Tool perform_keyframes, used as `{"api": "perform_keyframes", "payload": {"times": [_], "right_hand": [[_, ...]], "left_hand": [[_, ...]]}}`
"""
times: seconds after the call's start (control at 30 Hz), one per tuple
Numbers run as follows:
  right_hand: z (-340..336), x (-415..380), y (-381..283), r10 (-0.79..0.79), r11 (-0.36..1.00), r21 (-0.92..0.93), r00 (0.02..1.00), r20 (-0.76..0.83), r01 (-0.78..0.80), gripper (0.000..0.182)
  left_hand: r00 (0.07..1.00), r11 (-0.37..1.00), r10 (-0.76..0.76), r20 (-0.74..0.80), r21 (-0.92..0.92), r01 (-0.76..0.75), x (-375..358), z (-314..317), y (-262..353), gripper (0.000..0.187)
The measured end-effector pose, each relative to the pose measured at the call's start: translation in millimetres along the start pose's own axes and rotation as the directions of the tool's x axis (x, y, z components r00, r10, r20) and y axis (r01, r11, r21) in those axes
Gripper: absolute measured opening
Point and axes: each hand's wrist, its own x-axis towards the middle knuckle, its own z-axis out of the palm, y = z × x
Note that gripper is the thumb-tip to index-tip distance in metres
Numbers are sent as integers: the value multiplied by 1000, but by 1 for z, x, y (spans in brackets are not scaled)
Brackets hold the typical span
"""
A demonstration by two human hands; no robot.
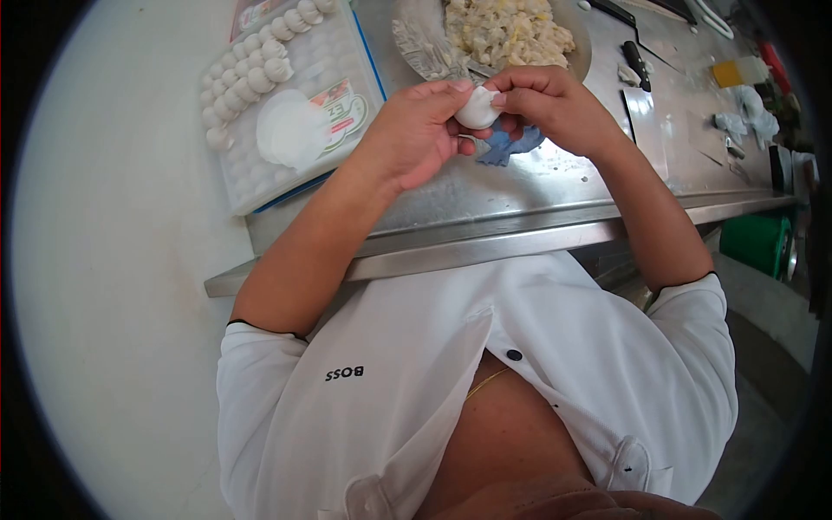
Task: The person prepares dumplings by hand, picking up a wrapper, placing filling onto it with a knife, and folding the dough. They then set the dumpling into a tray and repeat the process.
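Observation:
Over the steel table (433,204), a white dumpling (478,110) is pinched between both my hands. My left hand (426,128) cups it from the left, its thumb near the top. From the other side, the thumb and fingertips of my right hand (546,102) press the dough's edge. Just behind the hands stands a metal bowl (582,65) of chunky pale filling (507,33), with a spoon-like handle partly hidden by my fingers. Round white wrappers (293,130) lie stacked on a plastic container (247,186) to the left, beside rows of finished dumplings (247,74).
A crumpled blue cloth (511,146) lies under my hands. On the right are a cleaver (643,117) with a black handle, a bottle of yellow liquid (741,71) and crumpled white plastic (754,113). A white wall (113,217) borders the left, and a green container (756,244) stands below the table edge.

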Motion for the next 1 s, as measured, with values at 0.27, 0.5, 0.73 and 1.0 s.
{"api": "perform_keyframes", "payload": {"times": [0.27, 0.5, 0.73, 1.0], "right_hand": [[1, -3, -5, -21, 1000, 23, 999, 45, 20, 24], [7, 3, 9, -48, 997, 57, 999, -17, 49, 19], [8, 2, 5, -52, 999, -10, 998, -41, 52, 17], [7, 4, -5, 89, 995, 50, 990, -109, -84, 31]], "left_hand": [[1000, 1000, 0, -29, 2, 0, 2, 0, -1, 28], [998, 999, 13, -58, 35, -11, 2, 1, -4, 27], [1000, 1000, -9, -24, -7, 8, 1, -1, -2, 27], [790, 536, 591, -160, 811, -237, -3, 13, -5, 21]]}}
